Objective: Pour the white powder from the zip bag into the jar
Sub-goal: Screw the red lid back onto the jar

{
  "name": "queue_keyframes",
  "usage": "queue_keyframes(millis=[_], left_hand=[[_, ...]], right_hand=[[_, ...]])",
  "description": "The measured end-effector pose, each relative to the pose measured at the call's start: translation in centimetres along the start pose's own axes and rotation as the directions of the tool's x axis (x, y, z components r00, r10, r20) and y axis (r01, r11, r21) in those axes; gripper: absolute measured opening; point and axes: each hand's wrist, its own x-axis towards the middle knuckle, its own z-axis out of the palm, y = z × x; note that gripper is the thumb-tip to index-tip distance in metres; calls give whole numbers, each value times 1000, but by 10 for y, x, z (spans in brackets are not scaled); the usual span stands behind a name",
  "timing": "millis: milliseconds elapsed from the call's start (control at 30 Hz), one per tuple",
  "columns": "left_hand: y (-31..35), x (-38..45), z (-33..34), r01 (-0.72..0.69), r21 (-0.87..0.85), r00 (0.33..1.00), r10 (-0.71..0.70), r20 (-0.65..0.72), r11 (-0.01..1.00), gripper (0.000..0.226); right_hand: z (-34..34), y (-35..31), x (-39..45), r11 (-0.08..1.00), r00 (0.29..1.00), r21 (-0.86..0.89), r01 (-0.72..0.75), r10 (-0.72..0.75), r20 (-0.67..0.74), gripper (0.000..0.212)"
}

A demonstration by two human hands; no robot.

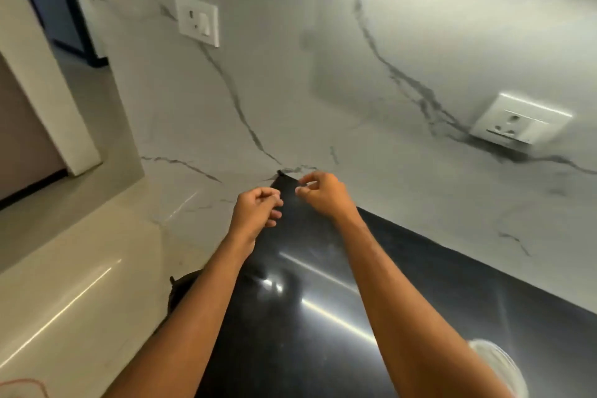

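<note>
Both of my hands are held out over the far corner of the black countertop (323, 317). My left hand (258, 210) has its fingers curled in with nothing visible in them. My right hand (323, 194) is a little higher and to the right, with fingertips pinched together. I see nothing between them but a small pale glint. The two hands are close but apart. A pale round object (499, 362), blurred and perhaps the jar's mouth, peeks out behind my right forearm at the bottom right. No zip bag is in view.
A white marble-patterned wall (290, 90) rises behind the counter, with one socket plate (197, 19) at the upper left and another (517, 119) at the right. A cream floor (74, 284) lies to the left, beyond the counter's left edge.
</note>
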Motion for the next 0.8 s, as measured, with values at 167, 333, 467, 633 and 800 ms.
queue_keyframes(millis=[167,333,467,633,800], left_hand=[[25,-59,84,-149,35,979,143,146,988,10],[37,-112,163,-240,31,924,219,313,970,11],[32,-150,212,-250,26,878,215,427,968,16],[4,-182,250,-224,43,821,165,547,974,21],[-48,-184,259,-291,116,681,120,722,950,60]], right_hand=[[-85,47,-66,997,991,77,-15,25,-131,31],[-157,101,-128,989,964,143,-32,68,-258,31],[-196,146,-178,984,932,175,-43,102,-348,33],[-214,200,-230,966,884,242,-90,189,-427,34],[-191,244,-260,941,845,312,-128,268,-462,38]])
